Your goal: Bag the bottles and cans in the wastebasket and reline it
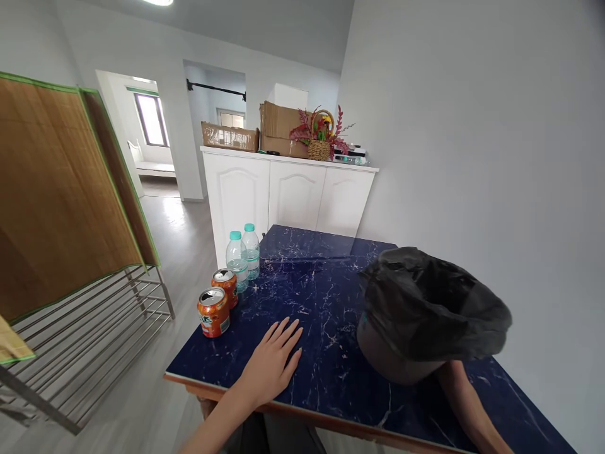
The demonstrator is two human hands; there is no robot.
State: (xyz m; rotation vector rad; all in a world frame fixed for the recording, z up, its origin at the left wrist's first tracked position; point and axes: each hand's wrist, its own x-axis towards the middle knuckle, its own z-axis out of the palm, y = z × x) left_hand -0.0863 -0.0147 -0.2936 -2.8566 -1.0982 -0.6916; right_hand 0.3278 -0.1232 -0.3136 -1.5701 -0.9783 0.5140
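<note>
My left hand [274, 359] lies flat on the dark blue marbled tabletop [321, 315], fingers spread and nothing in it. To its left stand two opened orange soda cans, a nearer can [213, 313] and a farther can [225, 287]. Behind them are two clear plastic bottles with teal caps, one bottle [237, 261] in front of the other bottle [252, 252]. On the right side is a grey trash bin [392, 353] lined with a black plastic bag [425, 315]. My right hand [451, 373] reaches against the bin's right underside; its fingers are hidden behind the bin.
Beyond the table stands a white cabinet [293, 189] carrying cardboard boxes [283, 129] and a flower basket [319, 148]. At left, a metal rack [104, 334] has a bamboo mat [61, 202] over it. A grey wall [472, 126] borders the table's right side.
</note>
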